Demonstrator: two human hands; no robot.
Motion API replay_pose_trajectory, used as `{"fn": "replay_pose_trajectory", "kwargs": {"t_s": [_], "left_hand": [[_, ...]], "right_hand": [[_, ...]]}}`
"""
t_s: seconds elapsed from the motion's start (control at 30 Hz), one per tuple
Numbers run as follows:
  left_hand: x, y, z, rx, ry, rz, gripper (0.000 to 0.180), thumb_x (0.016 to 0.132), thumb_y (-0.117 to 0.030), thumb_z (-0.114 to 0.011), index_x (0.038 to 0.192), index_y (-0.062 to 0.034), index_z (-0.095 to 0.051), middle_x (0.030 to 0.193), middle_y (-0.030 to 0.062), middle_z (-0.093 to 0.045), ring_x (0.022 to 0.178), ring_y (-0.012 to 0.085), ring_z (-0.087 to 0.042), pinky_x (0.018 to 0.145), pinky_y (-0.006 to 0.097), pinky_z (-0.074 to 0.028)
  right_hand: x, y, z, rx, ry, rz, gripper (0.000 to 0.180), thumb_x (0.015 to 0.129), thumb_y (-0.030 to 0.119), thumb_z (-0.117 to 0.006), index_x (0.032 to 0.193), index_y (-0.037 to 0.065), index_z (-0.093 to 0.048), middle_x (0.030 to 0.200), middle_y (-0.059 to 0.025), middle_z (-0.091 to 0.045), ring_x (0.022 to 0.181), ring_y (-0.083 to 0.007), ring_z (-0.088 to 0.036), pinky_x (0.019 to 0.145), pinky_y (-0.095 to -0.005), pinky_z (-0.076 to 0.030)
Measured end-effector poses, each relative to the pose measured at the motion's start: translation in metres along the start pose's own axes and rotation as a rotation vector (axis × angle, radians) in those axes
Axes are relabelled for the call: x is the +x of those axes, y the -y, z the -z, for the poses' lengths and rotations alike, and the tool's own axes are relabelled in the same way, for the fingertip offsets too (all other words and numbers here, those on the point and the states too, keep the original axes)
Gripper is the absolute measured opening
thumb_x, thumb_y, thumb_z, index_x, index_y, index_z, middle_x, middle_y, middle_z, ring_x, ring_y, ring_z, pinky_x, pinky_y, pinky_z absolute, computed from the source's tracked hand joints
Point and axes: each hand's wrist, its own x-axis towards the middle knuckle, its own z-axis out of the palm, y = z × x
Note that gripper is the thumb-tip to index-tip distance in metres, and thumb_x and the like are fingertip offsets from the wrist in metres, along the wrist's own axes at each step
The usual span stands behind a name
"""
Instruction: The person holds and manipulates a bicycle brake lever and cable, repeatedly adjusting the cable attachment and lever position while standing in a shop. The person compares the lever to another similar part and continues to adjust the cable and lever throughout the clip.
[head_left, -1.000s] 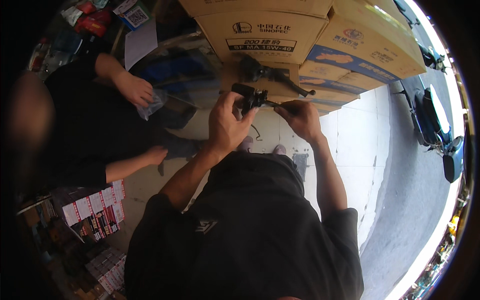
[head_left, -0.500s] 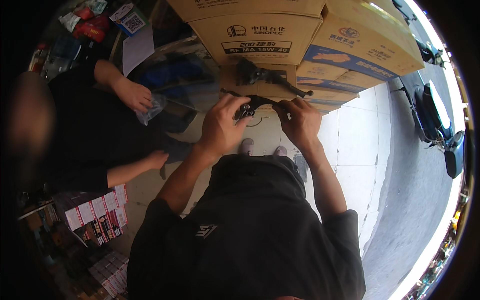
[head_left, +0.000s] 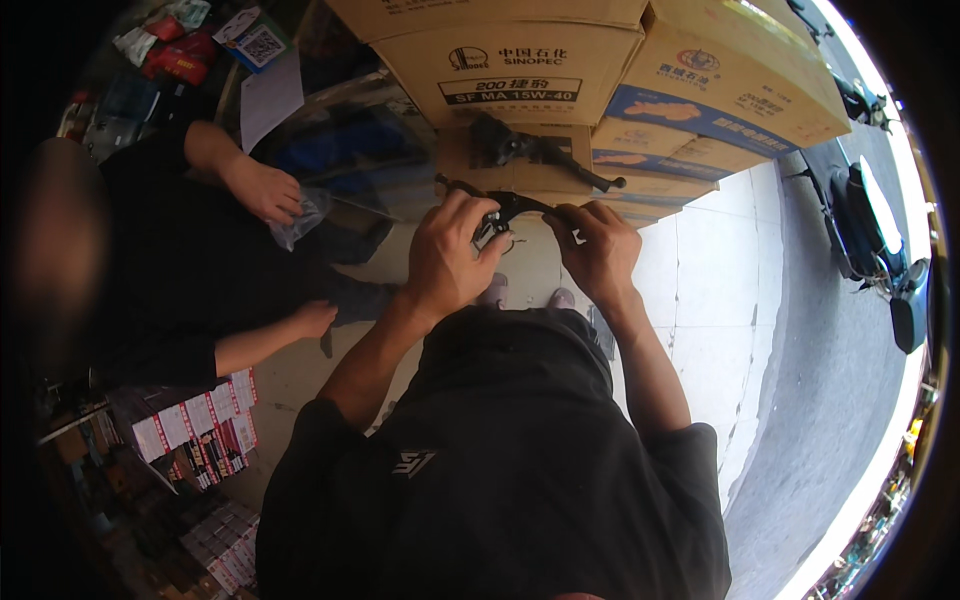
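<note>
I hold a black metal lever part [head_left: 512, 207] in front of my chest with both hands. My left hand [head_left: 450, 262] grips its left end, fingers curled round a small clamp-like piece with a wire hanging below. My right hand [head_left: 600, 250] pinches the right end. A second black lever assembly [head_left: 535, 150] lies on a low cardboard box [head_left: 520, 172] just beyond my hands.
Stacked cardboard boxes [head_left: 690, 80] rise ahead. At my left a person in black holds a clear plastic bag [head_left: 300, 215] in one hand [head_left: 262, 190]. Boxed goods [head_left: 195, 440] sit at lower left. A parked scooter [head_left: 880, 250] stands on the grey road at right.
My hands have turned the lever part from a bunched, upright hold to a flatter one stretched between both hands. The neighbouring person's hands have shifted slightly.
</note>
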Motion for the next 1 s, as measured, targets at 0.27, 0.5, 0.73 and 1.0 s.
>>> {"fn": "replay_pose_trajectory", "kwargs": {"t_s": [0.27, 0.5, 0.73, 1.0], "left_hand": [[-0.004, 0.005, -0.001, -0.013, -0.013, -0.022, 0.035, 0.081, -0.01, -0.086, 0.111, -0.0055, -0.07, 0.101, 0.0122, -0.066, 0.089, 0.0365, -0.068, 0.078, 0.045, -0.054], [-0.008, 0.008, 0.001, -0.003, -0.047, -0.051, 0.037, 0.079, -0.01, -0.089, 0.111, -0.0036, -0.07, 0.096, 0.012, -0.066, 0.085, 0.0334, -0.066, 0.075, 0.043, -0.052], [-0.011, 0.011, 0.0, 0.017, -0.085, -0.104, 0.04, 0.08, -0.012, -0.089, 0.113, -0.0035, -0.069, 0.094, 0.0108, -0.065, 0.085, 0.0309, -0.065, 0.076, 0.042, -0.052], [-0.013, 0.012, 0.004, -0.043, -0.042, -0.123, 0.045, 0.078, -0.009, -0.091, 0.117, -0.0043, -0.068, 0.096, 0.0111, -0.064, 0.087, 0.0306, -0.066, 0.076, 0.042, -0.052]], "right_hand": [[0.0, -0.001, -0.003, 0.035, -0.003, 0.011, 0.014, 0.086, 0.018, -0.088, 0.096, 0.011, -0.083, 0.083, -0.0054, -0.073, 0.07, -0.0258, -0.071, 0.063, -0.0378, -0.056], [-0.001, 0.006, 0.0, -0.034, -0.013, 0.047, 0.014, 0.084, 0.017, -0.088, 0.095, 0.011, -0.081, 0.082, -0.0049, -0.072, 0.074, -0.0285, -0.071, 0.064, -0.0402, -0.055], [-0.001, 0.009, 0.003, -0.094, -0.029, 0.077, 0.016, 0.083, 0.02, -0.089, 0.095, 0.012, -0.08, 0.082, -0.0038, -0.071, 0.074, -0.0265, -0.07, 0.064, -0.0394, -0.054], [0.0, 0.015, 0.01, -0.134, -0.062, 0.083, 0.018, 0.084, 0.02, -0.089, 0.098, 0.012, -0.08, 0.085, -0.0033, -0.071, 0.075, -0.0261, -0.07, 0.064, -0.0388, -0.054]]}}
